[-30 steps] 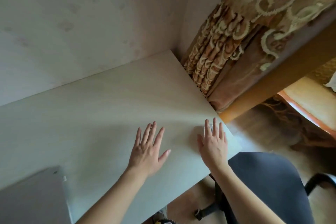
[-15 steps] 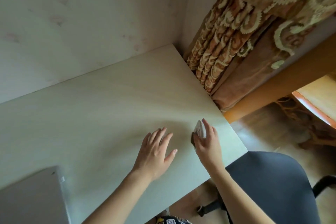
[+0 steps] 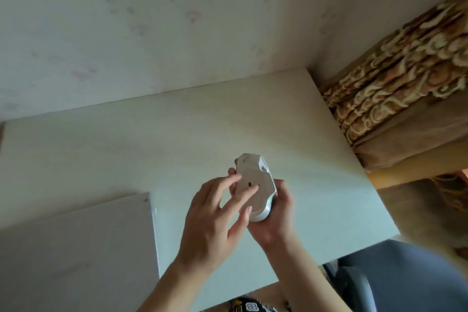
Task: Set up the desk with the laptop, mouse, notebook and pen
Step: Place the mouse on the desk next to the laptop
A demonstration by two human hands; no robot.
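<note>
A white mouse [image 3: 255, 180] is lifted above the pale desk [image 3: 177, 134] with its underside turned up toward me. My right hand [image 3: 274, 213] cradles it from below, fingers curled round its body. My left hand [image 3: 215, 213] reaches over it, and its fingertips touch the mouse's underside near a small dark spot. A closed silver laptop [image 3: 76, 248] lies flat on the desk at the lower left. No notebook or pen is in view.
The desk stands in a corner against a pale patterned wall [image 3: 152, 20]. A brown patterned curtain [image 3: 405, 78] hangs along the desk's right side. A dark office chair [image 3: 395, 278] stands at the lower right, off the desk's front corner.
My right hand has lifted the mouse off the desk's right part and turned it underside up. My left hand has left the desk surface and come onto the mouse. The view has swung left.
</note>
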